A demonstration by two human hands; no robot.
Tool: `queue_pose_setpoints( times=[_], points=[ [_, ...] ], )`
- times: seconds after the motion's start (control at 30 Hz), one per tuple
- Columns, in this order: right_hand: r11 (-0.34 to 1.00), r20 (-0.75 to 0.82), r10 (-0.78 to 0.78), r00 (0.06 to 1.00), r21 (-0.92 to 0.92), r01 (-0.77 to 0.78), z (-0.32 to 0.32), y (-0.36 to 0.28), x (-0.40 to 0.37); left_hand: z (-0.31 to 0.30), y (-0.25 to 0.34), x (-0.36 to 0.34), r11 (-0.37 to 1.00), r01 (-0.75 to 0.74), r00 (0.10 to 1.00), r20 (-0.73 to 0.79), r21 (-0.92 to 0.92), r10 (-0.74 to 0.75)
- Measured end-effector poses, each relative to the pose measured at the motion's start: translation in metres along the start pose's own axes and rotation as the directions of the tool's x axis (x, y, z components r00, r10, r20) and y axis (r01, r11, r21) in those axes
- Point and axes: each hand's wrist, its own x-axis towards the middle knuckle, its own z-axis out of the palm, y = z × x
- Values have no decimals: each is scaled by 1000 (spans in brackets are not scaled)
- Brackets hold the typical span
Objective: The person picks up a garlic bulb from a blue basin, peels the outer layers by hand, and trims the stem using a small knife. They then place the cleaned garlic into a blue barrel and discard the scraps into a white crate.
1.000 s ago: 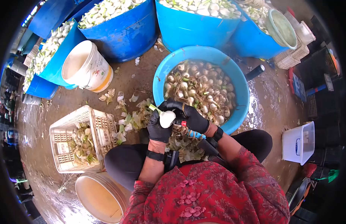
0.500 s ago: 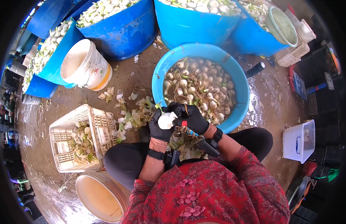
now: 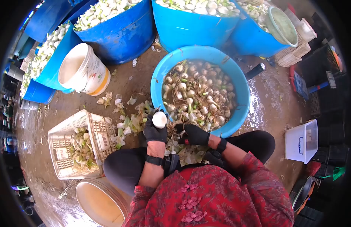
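The left hand (image 3: 154, 131), black-gloved, is closed around a peeled white bulb (image 3: 159, 119) at centre frame, just off the near rim of the blue basin (image 3: 200, 48); the right hand (image 3: 194, 134), just to its right, is curled shut around something small with a red part, too hidden to name. The bulb sits high in the fingers and everything looks wet, so it could slip onto the muddy floor (image 3: 274, 102) or into the peelings (image 3: 134, 121); if the red thing is a blade, the hands being so near risks a nick.

The basin holds murky water and unpeeled, rooted bulbs; the blue tubs (image 3: 122, 34) along the top are heaped with white peeled ones; the white crate (image 3: 65, 123) at lower left holds green trimmings; the tilted white bucket (image 3: 94, 73) at upper left looks empty.
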Motion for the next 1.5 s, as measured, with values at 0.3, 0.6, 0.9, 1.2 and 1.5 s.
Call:
queue_pose_setpoints(
  times=[0.3, 0.6, 0.9, 1.2, 1.5],
  points=[
    [189, -127, 216, 968, 978, 86, -33, 59, 73, 6, -18, -4, 869, -276, 958, 41, 411, 284],
    [685, -570, -80, 817, 564, 461, -234, -14, 133, 26, -26, -13, 876, -140, 990, 72, 462, 120],
    [685, -536, 487, 690, -255, -683, -114, 156, 155, 31, -30, -8, 845, -54, 997, -15, 532, 74],
    [929, -393, 367, 843, 202, -310, -109, 135, 115, 28, -30, 4, 856, -36, 992, -88, 516, 95],
    [983, -242, -181, 953, -45, 175, -91, 10, 60, 29, -8, 7, 869, 298, 949, -19, 394, -316]
  ],
)
